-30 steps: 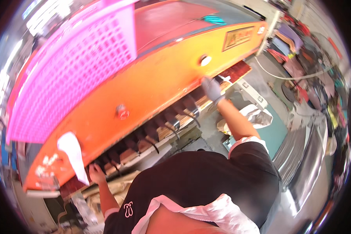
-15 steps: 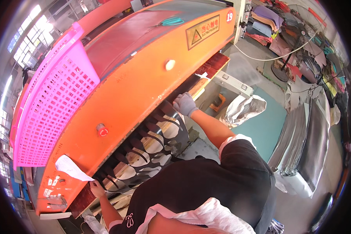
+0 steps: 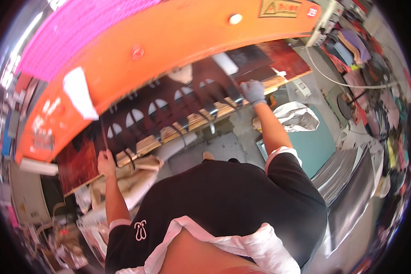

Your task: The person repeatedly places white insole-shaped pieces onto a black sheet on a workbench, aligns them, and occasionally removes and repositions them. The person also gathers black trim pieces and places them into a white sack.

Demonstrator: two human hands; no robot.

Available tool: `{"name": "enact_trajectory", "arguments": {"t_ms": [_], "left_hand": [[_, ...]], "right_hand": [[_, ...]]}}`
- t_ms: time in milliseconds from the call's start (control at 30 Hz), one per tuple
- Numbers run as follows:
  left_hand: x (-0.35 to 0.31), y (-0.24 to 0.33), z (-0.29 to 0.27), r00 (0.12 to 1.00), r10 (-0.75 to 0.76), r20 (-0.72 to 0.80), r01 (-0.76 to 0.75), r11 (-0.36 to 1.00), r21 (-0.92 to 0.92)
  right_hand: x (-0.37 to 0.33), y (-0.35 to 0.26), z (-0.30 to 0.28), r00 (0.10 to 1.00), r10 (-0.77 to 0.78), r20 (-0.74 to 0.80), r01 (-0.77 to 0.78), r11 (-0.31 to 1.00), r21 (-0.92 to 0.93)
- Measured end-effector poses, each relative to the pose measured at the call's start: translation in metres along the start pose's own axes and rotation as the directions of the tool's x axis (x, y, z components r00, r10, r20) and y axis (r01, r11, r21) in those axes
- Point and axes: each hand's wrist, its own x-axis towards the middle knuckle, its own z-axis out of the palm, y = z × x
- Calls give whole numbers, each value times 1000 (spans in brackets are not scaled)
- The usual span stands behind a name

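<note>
A dark sheet with rows of cut-out holes (image 3: 169, 101) lies on the red board (image 3: 77, 160) beneath the orange press machine (image 3: 182, 45). Several of its strips droop over the board's front edge. My left hand (image 3: 106, 163), bare, is closed on the sheet's left end. At the right end, my right hand (image 3: 253, 91) in a grey glove has its fingers closed on the sheet's edge. Pale surface shows through several holes.
A pink plastic basket (image 3: 77, 32) stands on the machine at the upper left. White paper (image 3: 79, 93) hangs on the machine's front. To the right are a white bag (image 3: 297, 116), stacked grey sheets (image 3: 342, 176) and coloured scraps (image 3: 351, 45). Brown wrapping (image 3: 123, 182) lies below the board.
The dark sheet has gone from hanging at the board's front to lying farther in beneath the machine. Both hands have moved with its ends, and the view has shifted.
</note>
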Motion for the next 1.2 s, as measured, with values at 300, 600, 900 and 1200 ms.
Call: {"name": "enact_trajectory", "arguments": {"t_ms": [300,600,900,1200], "left_hand": [[84,16,-41,989,-33,143,57,985,-163],[92,11,-49,979,166,119,-128,951,-280],[64,31,-99,961,169,220,-103,954,-281],[99,295,-6,679,563,471,-320,805,-501]], "right_hand": [[65,-92,-43,976,214,50,-207,971,-119],[72,-114,-43,950,292,114,-270,947,-174],[80,-105,-59,873,426,236,-479,840,253],[165,-276,-41,684,219,696,-118,975,-191]]}}
